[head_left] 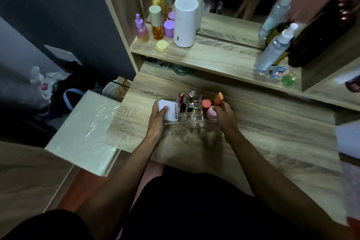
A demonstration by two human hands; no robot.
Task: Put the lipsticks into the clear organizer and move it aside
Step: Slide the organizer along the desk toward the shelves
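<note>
A clear organizer (195, 118) stands on the wooden vanity top (272, 138). Three lipsticks stand upright in its slots: a red one (181, 98), a black one (182, 107) and a silver-capped one (191, 99). A white box (169, 112) marked "U2skin" fills its left end. Pink, coral and orange makeup sponges (210, 106) sit at its right end. My left hand (158, 117) grips the organizer's left end, fingers over the white box. On the right end is my right hand (224, 116), with its fingers by the sponges.
On the raised shelf (214, 58) are purple and amber bottles (155, 25), a yellow jar, a white cylinder (185, 23), spray bottles (276, 48) and a dark bottle. A mirror stands behind. A plastic-wrapped white box (85, 130) lies to the left.
</note>
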